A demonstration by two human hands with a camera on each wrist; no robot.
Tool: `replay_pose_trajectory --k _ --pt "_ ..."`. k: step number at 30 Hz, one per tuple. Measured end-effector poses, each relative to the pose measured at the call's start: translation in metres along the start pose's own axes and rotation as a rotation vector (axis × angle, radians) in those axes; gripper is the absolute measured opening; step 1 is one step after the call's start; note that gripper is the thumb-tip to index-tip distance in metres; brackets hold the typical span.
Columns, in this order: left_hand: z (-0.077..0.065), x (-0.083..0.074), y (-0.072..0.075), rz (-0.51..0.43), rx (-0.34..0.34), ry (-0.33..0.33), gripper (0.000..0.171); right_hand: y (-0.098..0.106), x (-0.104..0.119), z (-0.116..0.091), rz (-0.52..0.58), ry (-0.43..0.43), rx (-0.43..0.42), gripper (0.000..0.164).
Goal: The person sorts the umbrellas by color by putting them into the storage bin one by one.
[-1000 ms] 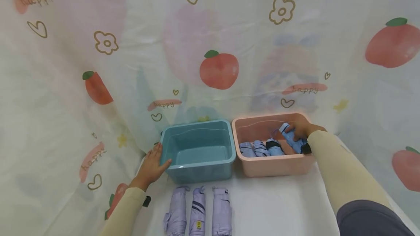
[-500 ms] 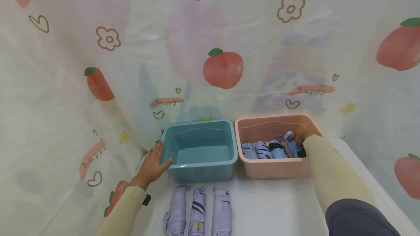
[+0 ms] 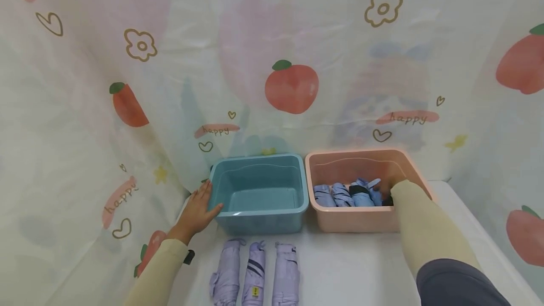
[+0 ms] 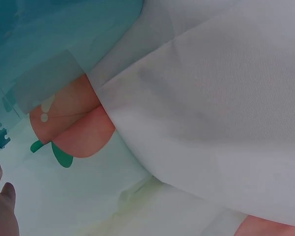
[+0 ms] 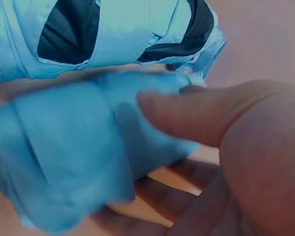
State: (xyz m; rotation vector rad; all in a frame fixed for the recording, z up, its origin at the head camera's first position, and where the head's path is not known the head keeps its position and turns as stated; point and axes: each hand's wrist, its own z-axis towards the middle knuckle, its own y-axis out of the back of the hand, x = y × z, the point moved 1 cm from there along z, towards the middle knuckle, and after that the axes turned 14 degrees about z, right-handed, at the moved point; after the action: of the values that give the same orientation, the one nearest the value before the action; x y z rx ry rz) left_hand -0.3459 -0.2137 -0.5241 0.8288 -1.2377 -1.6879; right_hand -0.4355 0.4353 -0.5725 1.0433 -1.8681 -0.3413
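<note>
In the head view, my right hand (image 3: 388,187) reaches down into the pink bin (image 3: 357,221). It grips a blue folded umbrella (image 3: 376,196). The right wrist view has my thumb across the top of this umbrella (image 5: 64,147) and fingers beneath it; it is blurred there. Beside it lies another blue folded umbrella (image 5: 123,29) with black panels. Two more striped folded umbrellas (image 3: 324,195) sit farther left in the bin. My left hand (image 3: 195,214) rests against the left side of the teal bin (image 3: 259,221), fingers extended; only fingertips (image 4: 7,194) show in the left wrist view.
Three lavender folded umbrellas (image 3: 286,273) lie side by side on the white table (image 3: 348,268), in front of the teal bin. The bins stand close together against a printed curtain (image 3: 331,60), which also hangs along the left and right.
My right hand has lowered the blue umbrella into the right part of the pink bin, beside the others. The left hand has stayed at the teal bin. The head view has shifted slightly.
</note>
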Motion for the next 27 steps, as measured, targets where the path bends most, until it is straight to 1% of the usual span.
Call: replay_pose_trajectory --k 2,3,5,7,8,9,11,12,14,15,17,21,24,26,27 --pt "0.0 0.0 0.0 0.005 0.007 0.0 0.083 0.0 0.001 -0.001 -0.068 -0.012 0.103 0.065" --pt "0.001 0.0 0.0 0.008 0.015 0.002 0.083 -0.001 0.005 -0.006 -0.042 -0.04 0.131 0.069" --pt "0.001 0.0 0.0 0.008 0.023 0.006 0.083 -0.004 0.013 -0.015 -0.019 -0.062 0.134 0.073" --pt "0.0 0.0 -0.001 0.006 0.031 0.008 0.083 -0.008 0.019 -0.024 -0.003 -0.084 0.1 0.077" --pt "0.0 0.0 -0.001 0.005 0.037 0.011 0.084 -0.009 0.015 -0.023 0.026 -0.089 0.061 0.082" --pt "0.0 -0.001 -0.001 0.003 0.039 0.012 0.084 -0.01 0.007 -0.016 0.032 -0.09 0.018 0.09" --pt "0.0 -0.001 -0.001 0.002 0.041 0.01 0.084 -0.011 -0.008 -0.003 0.044 -0.091 -0.035 0.105" --pt "0.0 -0.001 -0.001 0.003 0.044 0.011 0.084 -0.012 -0.015 0.004 0.06 -0.096 -0.077 0.11" --pt "0.0 -0.002 0.0 0.004 0.042 0.009 0.084 -0.012 -0.029 0.019 0.08 -0.1 -0.115 0.119" --pt "-0.001 -0.002 0.0 0.002 0.041 0.008 0.084 -0.013 -0.03 0.021 0.088 -0.105 -0.134 0.118" --pt "-0.001 -0.002 0.0 0.001 0.037 0.007 0.084 -0.012 -0.026 0.018 0.109 -0.107 -0.157 0.115" --pt "-0.001 -0.001 -0.001 -0.006 0.026 0.008 0.083 -0.01 -0.027 0.022 0.106 -0.088 -0.158 0.11" --pt "-0.001 -0.003 -0.004 -0.014 0.013 -0.004 0.083 -0.006 -0.019 0.008 0.078 -0.071 -0.125 0.096" --pt "-0.002 -0.004 -0.005 -0.012 0.012 -0.01 0.083 0.0 -0.005 -0.009 0.002 -0.009 -0.107 0.084" --pt "-0.003 -0.004 -0.006 -0.012 0.015 -0.011 0.083 0.004 -0.001 -0.015 -0.045 0.057 -0.097 0.075"
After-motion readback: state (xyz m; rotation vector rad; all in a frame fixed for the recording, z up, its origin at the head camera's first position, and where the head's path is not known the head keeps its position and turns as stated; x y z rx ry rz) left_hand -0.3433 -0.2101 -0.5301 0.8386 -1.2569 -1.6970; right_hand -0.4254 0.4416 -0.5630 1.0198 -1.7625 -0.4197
